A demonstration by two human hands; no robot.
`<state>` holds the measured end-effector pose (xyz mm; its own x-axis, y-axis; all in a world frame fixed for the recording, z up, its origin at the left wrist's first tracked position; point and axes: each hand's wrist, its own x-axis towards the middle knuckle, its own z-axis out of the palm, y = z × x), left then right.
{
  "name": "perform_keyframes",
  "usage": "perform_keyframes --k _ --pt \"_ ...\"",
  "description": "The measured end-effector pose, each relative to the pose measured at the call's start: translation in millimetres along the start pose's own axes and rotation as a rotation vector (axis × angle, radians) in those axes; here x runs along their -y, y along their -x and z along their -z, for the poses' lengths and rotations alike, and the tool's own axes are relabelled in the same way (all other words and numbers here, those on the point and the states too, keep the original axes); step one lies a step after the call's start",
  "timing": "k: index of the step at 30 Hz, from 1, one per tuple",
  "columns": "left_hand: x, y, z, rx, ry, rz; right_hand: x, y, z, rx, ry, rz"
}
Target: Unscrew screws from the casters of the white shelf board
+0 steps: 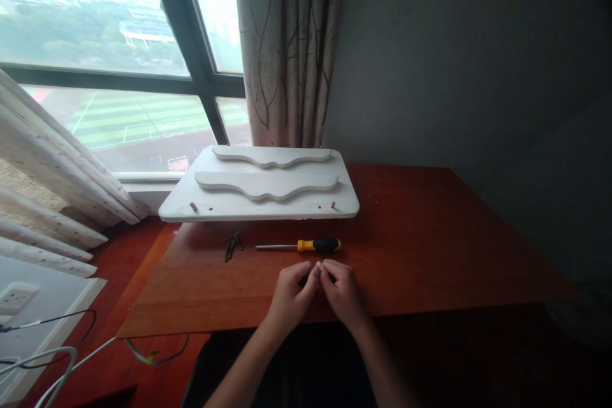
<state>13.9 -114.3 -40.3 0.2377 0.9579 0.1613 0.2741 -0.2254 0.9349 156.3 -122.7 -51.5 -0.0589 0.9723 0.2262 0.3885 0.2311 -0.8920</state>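
My left hand (292, 290) and my right hand (342, 287) meet at the fingertips over the front of the brown table (430, 248). Both have curled fingers pinched together; anything between the tips is too small to make out. Just beyond them lies a screwdriver (319, 245) with a yellow and black handle, its shaft pointing left. Several dark screws (232, 246) lie in a small heap left of its tip. Behind, a white board (184, 201) carries two wavy-edged white pieces (268, 186). Short wooden dowels (193, 206) stand up near its front corners, beside small holes.
A window (143, 115) and a patterned curtain (287, 44) are behind the board. Another curtain (52, 159) hangs at the left. Cables (71, 357) and a wall socket (18, 298) are at the lower left, beyond the table edge. A grey wall rises behind the table's right side.
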Motion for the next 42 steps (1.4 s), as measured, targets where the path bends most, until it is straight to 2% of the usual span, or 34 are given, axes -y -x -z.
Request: perform_keyframes --k 42 --pt "4.3 0.7 -1.2 0.003 0.001 -0.025 -1.1 -0.7 -1.0 -0.012 0.002 0.025"
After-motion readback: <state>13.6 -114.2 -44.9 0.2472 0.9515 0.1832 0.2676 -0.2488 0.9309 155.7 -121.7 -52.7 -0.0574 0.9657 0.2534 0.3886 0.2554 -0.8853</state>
